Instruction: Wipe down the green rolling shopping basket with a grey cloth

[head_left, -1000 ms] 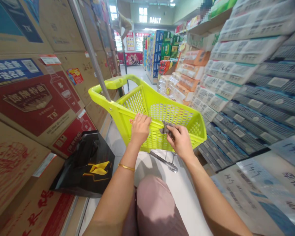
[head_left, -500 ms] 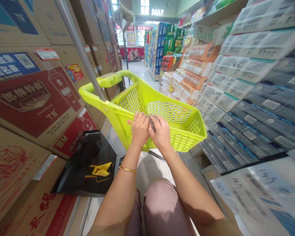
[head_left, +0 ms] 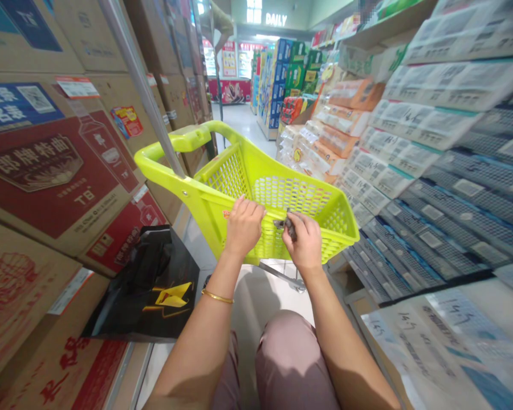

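A lime-green plastic shopping cart point(head_left: 214, 212) with holed sides stands in front of me, its handle to the left. My left hand point(head_left: 244, 226) is closed over the cart's near top rim, fingers curled. Further right along that rim, my right hand point(head_left: 304, 239) pinches a small crumpled dark grey cloth point(head_left: 291, 224); part of it is hidden by the fingers. A bit of grey also shows against the rim between the two hands. The visible part of the basket's inside holds no goods.
Stacked cardboard boxes point(head_left: 64, 165) line the left, with a metal pole point(head_left: 147, 91) before them. A black bag point(head_left: 154, 302) with a yellow mark rests low at left. Packaged tissue stacks point(head_left: 436, 131) rise on the right. An aisle floor point(head_left: 243, 122) runs ahead.
My right hand has moved right along the rim, away from my left hand, with the grey cloth now showing in its fingers. My left hand has hardly moved.
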Demonstrator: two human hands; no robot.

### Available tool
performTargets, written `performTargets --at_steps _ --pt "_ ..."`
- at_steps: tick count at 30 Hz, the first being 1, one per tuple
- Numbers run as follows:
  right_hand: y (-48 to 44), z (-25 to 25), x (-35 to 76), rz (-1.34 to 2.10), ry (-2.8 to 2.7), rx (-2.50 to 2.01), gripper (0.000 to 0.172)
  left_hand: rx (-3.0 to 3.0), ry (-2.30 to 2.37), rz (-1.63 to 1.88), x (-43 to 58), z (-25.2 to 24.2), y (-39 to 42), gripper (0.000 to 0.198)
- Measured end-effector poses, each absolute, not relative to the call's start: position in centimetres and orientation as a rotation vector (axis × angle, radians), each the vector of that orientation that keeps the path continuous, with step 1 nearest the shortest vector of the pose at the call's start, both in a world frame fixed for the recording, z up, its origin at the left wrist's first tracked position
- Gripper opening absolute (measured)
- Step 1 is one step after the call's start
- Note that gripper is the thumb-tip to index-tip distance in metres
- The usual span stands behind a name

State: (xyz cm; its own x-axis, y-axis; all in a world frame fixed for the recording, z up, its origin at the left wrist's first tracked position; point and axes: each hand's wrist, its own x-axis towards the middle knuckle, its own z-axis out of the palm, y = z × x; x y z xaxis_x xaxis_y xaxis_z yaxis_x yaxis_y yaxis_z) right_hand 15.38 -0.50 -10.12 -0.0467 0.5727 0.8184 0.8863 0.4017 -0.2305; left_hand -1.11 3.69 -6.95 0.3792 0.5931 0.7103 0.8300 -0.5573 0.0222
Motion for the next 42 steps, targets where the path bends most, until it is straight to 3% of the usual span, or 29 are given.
performTargets --at_steps 10,20,27,42 --pt "1.2 -8.5 9.6 -0.187 -1.554 -1.289 0.037 -2.278 -1.318 -0.999 -0.5 -7.0 3.3 0.024" --pt "0.5 -10.0 12.5 -0.37 -1.742 -1.281 0.034 -2.304 -1.266 -0.997 -0.9 -7.0 3.6 0.026" --pt "-1.0 -10.5 14.8 -0.414 -1.587 -1.349 0.033 -2.283 -1.247 -1.041 -0.7 -7.3 3.5 0.028" --pt "1.6 -9.0 10.0 -0.398 -1.631 -1.269 0.028 -2.206 -1.236 -1.079 -0.6 -7.5 3.5 0.023"
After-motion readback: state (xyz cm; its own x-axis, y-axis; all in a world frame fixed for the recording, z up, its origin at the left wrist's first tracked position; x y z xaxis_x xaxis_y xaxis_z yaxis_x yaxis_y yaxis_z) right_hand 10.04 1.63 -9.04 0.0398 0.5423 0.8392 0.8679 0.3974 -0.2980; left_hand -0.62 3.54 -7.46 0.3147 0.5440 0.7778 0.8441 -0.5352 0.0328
